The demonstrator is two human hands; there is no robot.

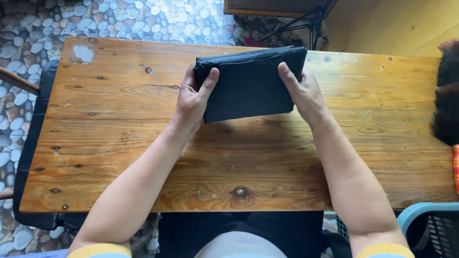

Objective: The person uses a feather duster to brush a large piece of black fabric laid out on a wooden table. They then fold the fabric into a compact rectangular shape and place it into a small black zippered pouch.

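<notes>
Both hands grip one folded dark cloth (251, 83) at the far middle of a wooden table (119, 143), seen from above by a camera worn on the head. At the cloth's left edge, the left hand (193, 100) is closed on the fabric, thumb lying on top and fingers tucked behind and under the edge. At the right edge, the right hand (301, 93) holds the same way, thumb pressed on the upper face and fingers wrapped out of sight behind. Neither hand is open; each is clamped on the cloth.

As it lies, the cloth is a compact, thick rectangle, navy or black, with several layers showing along its far edge. It sits slightly skewed, its right far corner a little higher. Its near edge seems to rest on or just above the boards; whether the whole bundle is lifted cannot be told. Judging by its neat shape, the folding looks largely done, with perhaps a last fold or smoothing left.

Bare forearms reach in from the near side, with yellow sleeve cuffs at the bottom. More dark fabric (28, 143) hangs over the table's left end. At the right edge lies something dark and furry (447, 95). A blue plastic basket (425, 224) stands at the near right corner, below the table. Under everything, the floor (119, 19) is patterned with pebbles.
</notes>
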